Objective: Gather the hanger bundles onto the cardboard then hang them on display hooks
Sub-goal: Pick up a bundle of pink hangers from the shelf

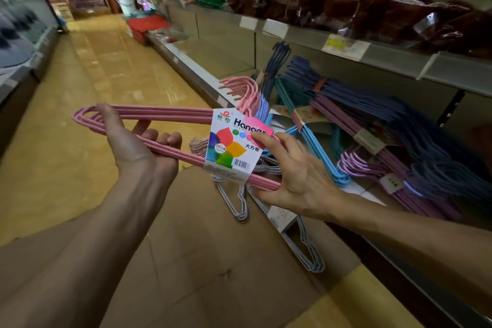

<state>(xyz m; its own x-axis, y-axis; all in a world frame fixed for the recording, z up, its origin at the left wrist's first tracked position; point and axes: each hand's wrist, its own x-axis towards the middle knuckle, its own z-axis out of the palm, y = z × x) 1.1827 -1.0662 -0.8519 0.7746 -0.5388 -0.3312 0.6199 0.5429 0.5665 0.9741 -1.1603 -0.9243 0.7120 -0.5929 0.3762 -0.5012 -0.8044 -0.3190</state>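
Pink hanger bundle [170, 114] held between both hands, left [133, 141] gripping, right [298, 178] pinching.

Pink bundle [165, 114]: coated wire hangers banded by a white paper label [231, 145] printed "Hanger", held level in the air above the cardboard [213, 261].
Cardboard: brown flat sheet on the floor beside the shelving.
White bundles [237, 202]: lying on the cardboard's far edge.
Blue, purple and teal bundles [386, 120]: piled leaning on the lower shelf.
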